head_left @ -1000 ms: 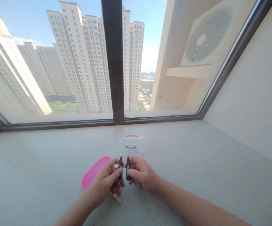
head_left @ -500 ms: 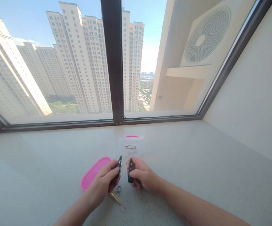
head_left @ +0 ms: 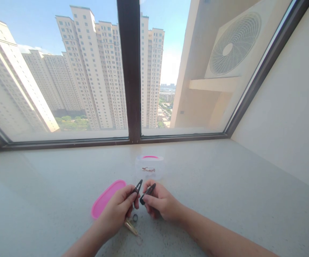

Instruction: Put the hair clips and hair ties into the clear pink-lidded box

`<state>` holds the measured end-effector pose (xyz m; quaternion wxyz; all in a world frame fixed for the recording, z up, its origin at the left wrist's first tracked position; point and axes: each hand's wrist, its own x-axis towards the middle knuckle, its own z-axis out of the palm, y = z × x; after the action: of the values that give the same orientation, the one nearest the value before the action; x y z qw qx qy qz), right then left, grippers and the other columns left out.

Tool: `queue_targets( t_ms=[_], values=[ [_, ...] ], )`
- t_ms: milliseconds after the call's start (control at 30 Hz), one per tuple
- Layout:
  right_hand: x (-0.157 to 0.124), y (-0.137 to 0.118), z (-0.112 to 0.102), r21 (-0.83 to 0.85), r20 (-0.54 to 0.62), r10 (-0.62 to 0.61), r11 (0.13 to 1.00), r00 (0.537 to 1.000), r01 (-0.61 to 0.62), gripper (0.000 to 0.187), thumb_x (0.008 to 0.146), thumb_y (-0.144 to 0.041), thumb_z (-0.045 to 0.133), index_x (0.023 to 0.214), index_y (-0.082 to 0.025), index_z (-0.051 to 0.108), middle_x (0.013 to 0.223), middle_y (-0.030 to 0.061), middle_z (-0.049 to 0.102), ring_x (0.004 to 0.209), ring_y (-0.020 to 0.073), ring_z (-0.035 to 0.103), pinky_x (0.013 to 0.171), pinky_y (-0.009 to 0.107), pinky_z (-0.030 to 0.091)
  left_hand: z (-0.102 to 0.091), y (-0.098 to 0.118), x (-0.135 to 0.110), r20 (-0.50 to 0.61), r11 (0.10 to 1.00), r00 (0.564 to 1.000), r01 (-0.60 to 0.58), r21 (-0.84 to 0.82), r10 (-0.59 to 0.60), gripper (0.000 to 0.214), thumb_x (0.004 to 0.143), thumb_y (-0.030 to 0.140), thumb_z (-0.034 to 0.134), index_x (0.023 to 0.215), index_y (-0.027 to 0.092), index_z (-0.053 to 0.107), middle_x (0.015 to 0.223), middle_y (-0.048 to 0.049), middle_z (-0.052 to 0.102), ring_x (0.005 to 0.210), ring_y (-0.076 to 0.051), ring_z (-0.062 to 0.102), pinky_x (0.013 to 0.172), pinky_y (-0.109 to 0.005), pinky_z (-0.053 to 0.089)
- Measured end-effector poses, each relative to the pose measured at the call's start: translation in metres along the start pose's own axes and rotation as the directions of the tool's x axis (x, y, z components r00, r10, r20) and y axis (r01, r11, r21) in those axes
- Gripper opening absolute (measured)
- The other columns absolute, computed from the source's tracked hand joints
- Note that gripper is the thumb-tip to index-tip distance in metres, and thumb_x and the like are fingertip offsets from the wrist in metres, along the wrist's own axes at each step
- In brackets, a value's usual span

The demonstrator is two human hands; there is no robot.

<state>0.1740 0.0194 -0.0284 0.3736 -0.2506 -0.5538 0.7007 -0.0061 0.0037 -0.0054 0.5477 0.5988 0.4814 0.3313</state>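
A black snap hair clip [head_left: 138, 186] is pinched between the thumb and fingers of my left hand [head_left: 126, 203], its narrow end pointing up and right. My right hand [head_left: 161, 200] is closed on a second black hair clip [head_left: 148, 192], tilted with its wide end toward the left hand. The two clips are close together but apart. Below my left hand lie a small dark ring [head_left: 135, 217] and a gold-coloured clip [head_left: 131, 227], partly covered by the hand. A thin loop, hard to make out, lies at the gold clip's lower end.
Beyond my hands stands a clear plastic box [head_left: 158, 171] with a pink strip and a small reddish-brown item in it. A pink oval lid [head_left: 107, 196] lies left, partly under my left arm. The speckled sill [head_left: 224, 185] meets a dark window frame [head_left: 90, 142].
Both hands have turned their clips. The right clip went from upright to slanting, and its lower end swung left. The left clip leans further right, and the hands are closer together.
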Motion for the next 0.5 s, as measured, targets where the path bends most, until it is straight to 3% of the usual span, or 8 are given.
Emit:
queue_targets(
  t_ms=[167, 333, 500],
  values=[
    [0.0023, 0.0048, 0.0004, 0.023, 0.038, 0.015, 1.000, 0.999, -0.015, 0.054, 0.075, -0.058, 0.072, 0.095, -0.020, 0.040, 0.059, -0.0046, 0.059, 0.043, 0.0105, 0.055, 0.041, 0.019, 0.043, -0.0008, 0.0010, 0.0003, -0.054, 1.000, 0.998, -0.017, -0.002, 0.016, 0.043, 0.080, 0.060, 0.055, 0.078, 0.017, 0.052, 0.058, 0.0068, 0.040, 0.050, -0.009, 0.037, 0.048, -0.021, 0.027],
    [0.0030, 0.0059, -0.0005, -0.002, 0.048, 0.064, 0.998, 0.997, -0.064, 0.061, 0.068, -0.064, 0.075, 0.092, -0.020, 0.041, 0.054, -0.0054, 0.058, 0.038, 0.0096, 0.051, 0.036, 0.018, 0.040, -0.0040, 0.0046, -0.0017, -0.043, 0.992, 0.994, -0.096, 0.082, 0.100, 0.038, 0.083, 0.055, 0.056, 0.083, 0.018, 0.054, 0.074, 0.0007, 0.053, 0.072, -0.017, 0.052, 0.068, -0.026, 0.041],
    [0.0016, 0.0050, 0.0010, -0.070, 0.041, 0.103, 0.993, 0.994, -0.100, 0.060, 0.072, -0.072, 0.065, 0.086, -0.017, 0.046, 0.052, -0.0038, 0.056, 0.037, 0.0091, 0.050, 0.034, 0.017, 0.038, -0.0032, -0.0013, -0.0015, -0.028, 0.996, 0.997, -0.074, 0.043, 0.076, 0.040, 0.084, 0.058, 0.055, 0.082, 0.018, 0.054, 0.071, 0.0028, 0.051, 0.063, -0.013, 0.046, 0.059, -0.024, 0.038]
  ],
)
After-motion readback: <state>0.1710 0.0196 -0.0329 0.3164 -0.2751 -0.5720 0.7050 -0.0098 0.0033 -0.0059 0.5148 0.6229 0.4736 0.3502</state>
